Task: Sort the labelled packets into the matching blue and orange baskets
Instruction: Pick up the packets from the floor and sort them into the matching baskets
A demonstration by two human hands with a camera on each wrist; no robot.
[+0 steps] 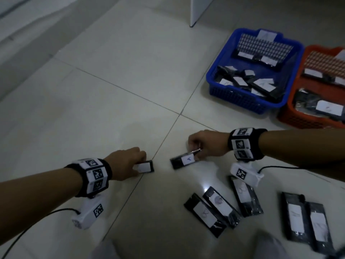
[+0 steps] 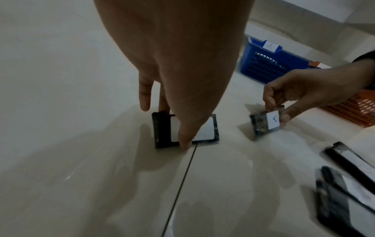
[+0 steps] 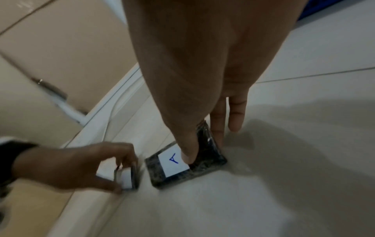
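My left hand (image 1: 137, 163) pinches a small black packet (image 1: 145, 167) between thumb and fingers, low on the floor by a tile seam; its white label (image 2: 205, 133) shows no readable letter. To its right, my right hand (image 1: 194, 152) pinches another black packet (image 1: 183, 160) by its end, tilted just above the floor; its label (image 3: 174, 162) reads A in blue. The blue basket (image 1: 233, 98), tagged A (image 2: 270, 45), stands far right with several packets inside. The orange basket (image 1: 285, 113) sits next to it, partly cut off.
Several loose labelled packets lie on the floor near me at the right, such as one (image 1: 205, 214), another (image 1: 245, 196) and a pair (image 1: 306, 219). A white panel's foot (image 1: 195, 12) stands beyond the baskets. Pale tiled floor (image 1: 93, 90) stretches to the left.
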